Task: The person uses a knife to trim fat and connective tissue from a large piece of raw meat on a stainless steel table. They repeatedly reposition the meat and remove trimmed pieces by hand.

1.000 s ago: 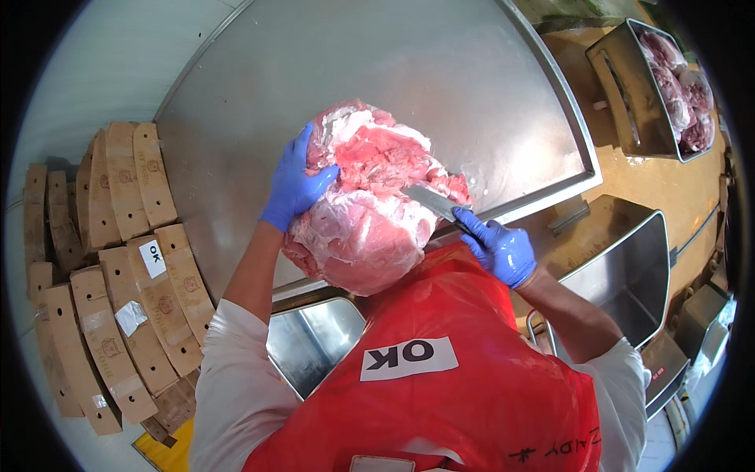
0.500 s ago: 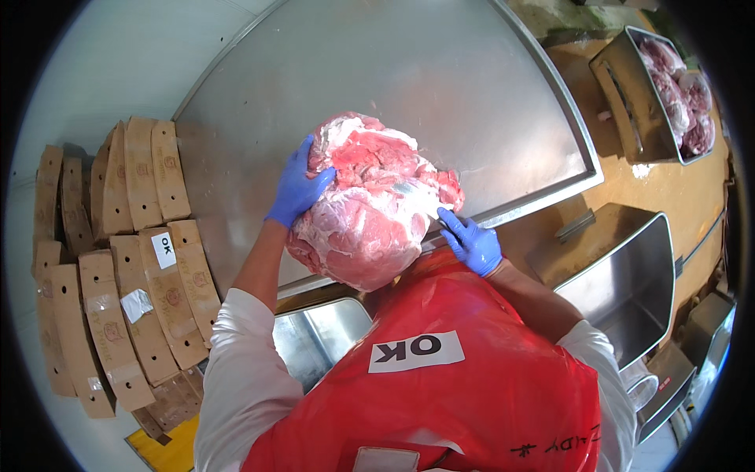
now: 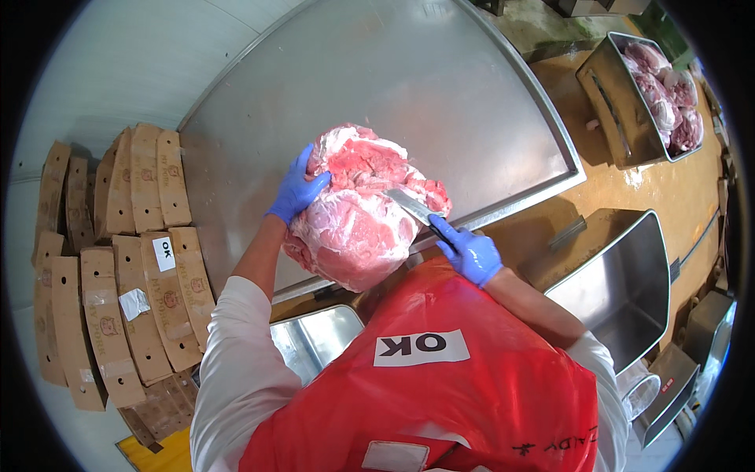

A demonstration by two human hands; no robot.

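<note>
A large raw cut of meat [image 3: 354, 228], pink with white fat, rests at the near edge of the metal table [image 3: 377, 79]. My left hand [image 3: 297, 189], in a blue glove, grips its left side with the thumb over the top. In my blue-gloved right hand [image 3: 472, 256] is a knife [image 3: 410, 206], its dark handle wrapped by my fingers. The blade lies against the fatty right part of the meat, pointing up and left; whether its tip is in the flesh I cannot tell.
Flattened cardboard boxes [image 3: 145, 291] are stacked along the left wall. A metal bin [image 3: 311, 338] sits below the table's near edge. To the right stand a large steel tub [image 3: 621, 291] and, farther off, a tub [image 3: 621, 110] holding several pieces of meat.
The knife blade now shows plainly across the meat; before, it was mostly lost against the fat. My right hand has turned slightly. My left hand keeps its hold.
</note>
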